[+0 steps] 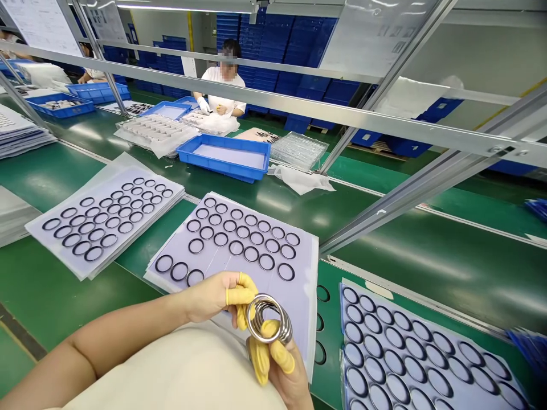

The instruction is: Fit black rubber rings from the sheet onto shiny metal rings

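Observation:
My left hand (222,296) and my right hand (277,361) meet low in the middle, both wearing yellow finger cots. Together they grip a stack of several metal rings (268,319), the right fingers threaded through it and the left thumb and fingers pinching its near side. Just beyond the hands lies a pale sheet (239,250) with rows of dark rings on it, several spots bare near my hands. A second ring sheet (106,216) lies to the left and a third (419,353) to the right.
The sheets lie on a green conveyor belt (427,256). A slanted aluminium frame bar (427,188) crosses overhead on the right. A blue tray (226,156) and clear trays sit further back, where a person in white (222,85) works. Paper stacks (21,134) lie at the left.

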